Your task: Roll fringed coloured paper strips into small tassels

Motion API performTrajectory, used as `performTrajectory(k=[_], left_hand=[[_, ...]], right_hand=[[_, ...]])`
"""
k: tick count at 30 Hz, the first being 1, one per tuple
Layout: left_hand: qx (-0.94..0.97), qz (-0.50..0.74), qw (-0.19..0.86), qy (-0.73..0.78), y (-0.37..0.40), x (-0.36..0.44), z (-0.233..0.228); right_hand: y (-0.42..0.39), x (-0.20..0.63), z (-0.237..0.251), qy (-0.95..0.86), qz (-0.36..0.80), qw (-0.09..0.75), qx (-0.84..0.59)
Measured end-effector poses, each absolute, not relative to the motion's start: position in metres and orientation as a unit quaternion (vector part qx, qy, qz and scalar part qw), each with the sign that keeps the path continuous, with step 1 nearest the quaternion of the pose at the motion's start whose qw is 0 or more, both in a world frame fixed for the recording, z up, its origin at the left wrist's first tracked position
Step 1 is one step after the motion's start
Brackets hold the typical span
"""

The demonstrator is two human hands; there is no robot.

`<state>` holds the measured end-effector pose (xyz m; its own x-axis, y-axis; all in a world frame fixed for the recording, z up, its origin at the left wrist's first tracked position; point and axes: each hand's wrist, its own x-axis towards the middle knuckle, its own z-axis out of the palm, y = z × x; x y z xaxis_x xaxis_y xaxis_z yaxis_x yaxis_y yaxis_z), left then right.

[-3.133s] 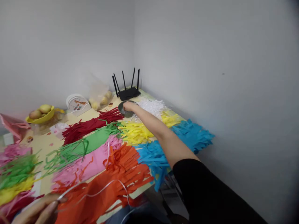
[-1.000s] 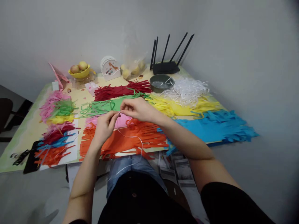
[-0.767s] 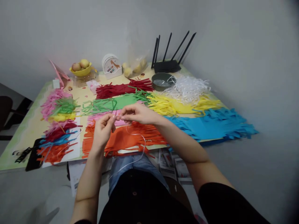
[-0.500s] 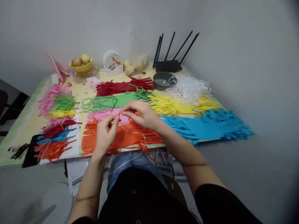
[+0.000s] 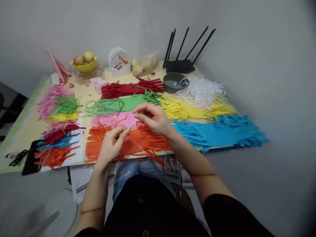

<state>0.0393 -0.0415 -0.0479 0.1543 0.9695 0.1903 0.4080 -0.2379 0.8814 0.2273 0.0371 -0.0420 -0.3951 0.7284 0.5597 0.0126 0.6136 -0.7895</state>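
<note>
- Orange fringed sheet [image 5: 138, 135]: landmark, at table [image 5: 27, 121] near edge.
- Left hand [image 5: 114, 142] over orange sheet, pinching white ribbon [image 5: 131, 125]; loose length trails down across sheet.
- Right hand [image 5: 154, 119] above orange sheet, near ribbon; can't tell if grasping anything.
- Blue fringed sheet [image 5: 219, 134]: right of orange.
- Pink fringed sheet [image 5: 124, 119]: just behind orange.
- Black router [image 5: 180, 66]: well beyond orange, rightward.

A home, it seems; yellow bowl [image 5: 85, 67] (with fruit [image 5: 88, 57]); black router [image 5: 180, 66]; patterned tablecloth [image 5: 24, 121].
</note>
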Motion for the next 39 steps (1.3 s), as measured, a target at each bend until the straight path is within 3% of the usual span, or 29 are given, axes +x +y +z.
performTrajectory(k=[6,15,22,27,29,34,39], left_hand=[[0.653,0.428,0.340,0.524,-0.042,0.043,-0.053],[0.752,0.360,0.209,0.511,-0.051,0.053,-0.045],[0.726,0.469,0.180,0.469,-0.052,0.057,-0.052],[0.640,0.555,0.164,0.506,-0.049,0.066,-0.066],[0.582,0.594,0.220,0.510,-0.048,0.070,-0.074],[0.383,0.653,0.512,0.405,-0.050,0.072,-0.092],[0.409,0.605,0.525,0.436,-0.070,0.058,-0.092]], right_hand=[[0.022,0.228,-0.045,-0.721,0.409,0.512,-0.225],[0.026,0.227,-0.047,-0.700,0.433,0.521,-0.227],[0.021,0.225,-0.058,-0.638,0.487,0.544,-0.245],[0.004,0.210,-0.075,-0.625,0.542,0.494,-0.266],[-0.001,0.203,-0.083,-0.615,0.572,0.474,-0.265],[-0.007,0.203,-0.086,-0.609,0.620,0.413,-0.272],[-0.012,0.202,-0.073,-0.661,0.536,0.448,-0.275]])
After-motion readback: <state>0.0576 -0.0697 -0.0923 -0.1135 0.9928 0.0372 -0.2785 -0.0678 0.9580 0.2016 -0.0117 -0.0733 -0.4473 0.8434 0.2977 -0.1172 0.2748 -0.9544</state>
